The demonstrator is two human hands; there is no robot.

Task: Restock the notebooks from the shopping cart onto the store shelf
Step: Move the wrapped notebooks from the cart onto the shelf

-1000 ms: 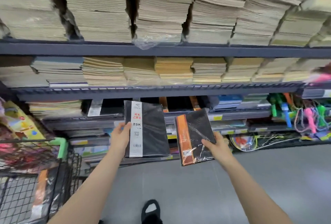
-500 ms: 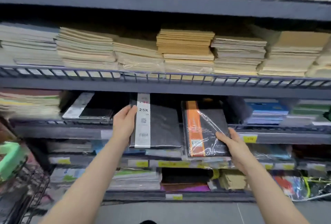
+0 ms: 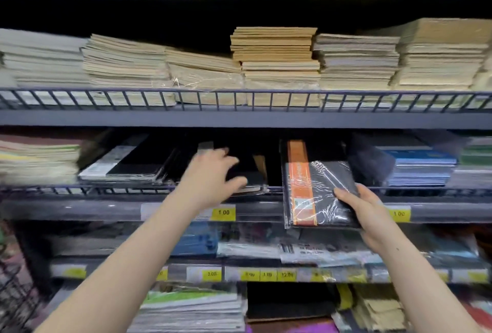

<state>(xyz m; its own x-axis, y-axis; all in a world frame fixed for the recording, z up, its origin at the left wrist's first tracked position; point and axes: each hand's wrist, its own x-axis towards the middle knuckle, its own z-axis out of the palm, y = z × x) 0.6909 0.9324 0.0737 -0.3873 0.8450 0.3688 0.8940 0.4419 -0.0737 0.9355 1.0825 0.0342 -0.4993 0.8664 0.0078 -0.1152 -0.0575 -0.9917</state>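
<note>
Change vs 0.5 s ago: the black notebook w/ white strip (image 3: 247, 173), then held up in front of the shelf by the left hand, is now laid inside the middle shelf (image 3: 80, 209), flat on a dark stack, mostly hidden by the hand and motion-blurred. The left hand (image 3: 213, 177) is seen on top of it, fingers spread and loosely bent; a real grip vs. a push can't be told bc of blur. Judged: 1st notebook is basically placed, only a nudge back or release is left.

Orange-strip notebook (image 3: 316, 186), plastic-wrapped, is clamped at its lower right corner by the right hand (image 3: 364, 213), thumb on the cover, fingers underneath. It has been brought closer than 0.5 s ago: top edge is now under the shelf above, but the lower part overhangs the front rail and price strip (image 3: 223, 212), so not yet seated. An orange-strip copy appears to lie behind it in the same slot, so the slot is prob. the right one.

Hands are apart, one notebook each. Cart (image 3: 16, 298) is only glimpsed at the lower left edge; contents not visible, so remaining stock can't be judged. Next, as judged: right notebook to be slid in and let go.
</note>
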